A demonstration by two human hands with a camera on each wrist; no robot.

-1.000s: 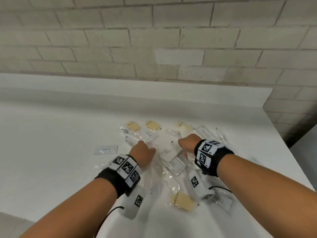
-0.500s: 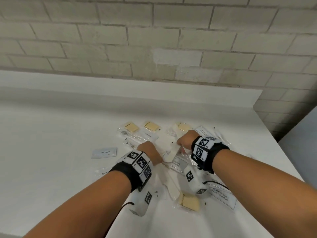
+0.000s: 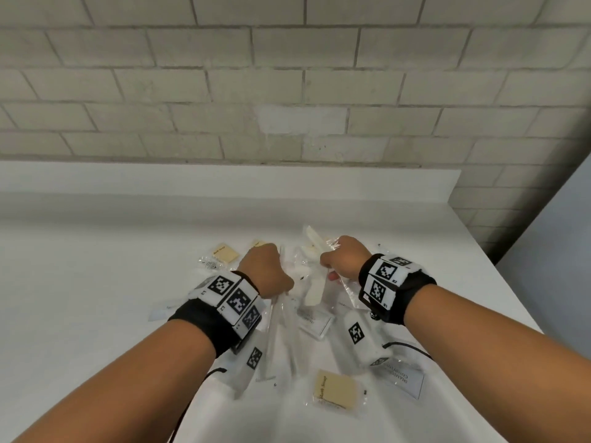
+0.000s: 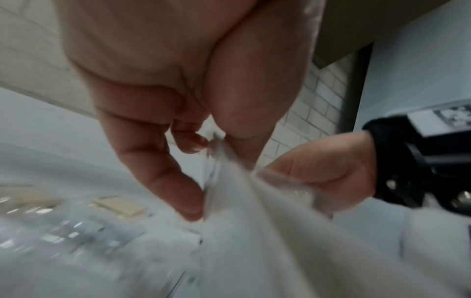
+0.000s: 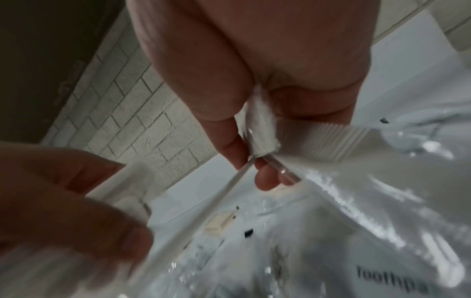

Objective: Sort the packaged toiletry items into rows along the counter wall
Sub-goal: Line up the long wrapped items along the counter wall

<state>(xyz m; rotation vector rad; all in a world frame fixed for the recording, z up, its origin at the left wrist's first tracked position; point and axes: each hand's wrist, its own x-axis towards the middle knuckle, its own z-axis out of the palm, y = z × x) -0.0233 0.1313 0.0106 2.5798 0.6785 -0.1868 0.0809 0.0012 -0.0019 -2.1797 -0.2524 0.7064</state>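
Packaged toiletries lie in a loose pile on the white counter (image 3: 96, 282). My left hand (image 3: 271, 276) is raised over the pile and pinches the top of a long clear toothbrush packet (image 3: 276, 330), which hangs down from it. In the left wrist view the fingers (image 4: 188, 201) pinch that packet's edge (image 4: 216, 153). My right hand (image 3: 332, 266) grips a clear dental kit packet (image 3: 315, 284) with a white handle inside. The right wrist view shows the right hand (image 5: 252, 159) pinching the crinkled wrap (image 5: 262, 131), printed "toothpa" (image 5: 392, 278).
Tan soap packets lie at the back left (image 3: 225, 253) and near the front (image 3: 335, 390). A shampoo sachet (image 3: 404, 377) sits front right, another white sachet (image 3: 315, 321) in the middle. The backsplash ledge (image 3: 224, 180) and brick wall (image 3: 287, 91) run behind; the counter ends at right.
Both hands have risen off the pile, each lifting a clear packet with it. The left hand's long packet now hangs free, and the packets beneath have shifted.
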